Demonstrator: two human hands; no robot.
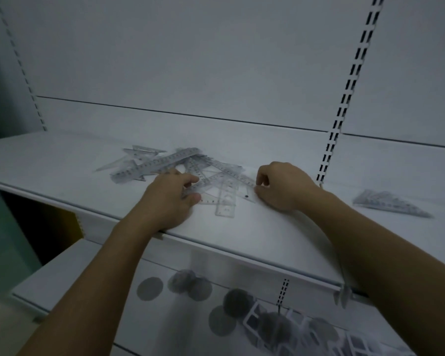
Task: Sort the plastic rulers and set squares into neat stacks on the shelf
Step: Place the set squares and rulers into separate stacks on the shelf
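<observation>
A loose pile of clear plastic rulers and set squares [165,160] lies spread across the middle of the white shelf [62,160]. My left hand [170,199] pinches a clear set square [211,191] at its left corner, thumb under and fingers on top. My right hand [280,186] rests at the pile's right edge, with its fingertips closed on the end of a clear ruler [242,178]. A short ruler [226,201] sticks out toward the shelf's front between my hands. A neat stack of set squares [391,202] lies far right on the shelf.
A slotted upright [344,98] rises from the shelf just behind my right hand. The shelf's front edge [242,253] runs under both forearms. On the lower shelf lie grey round discs [149,289] and white plastic frames [257,317].
</observation>
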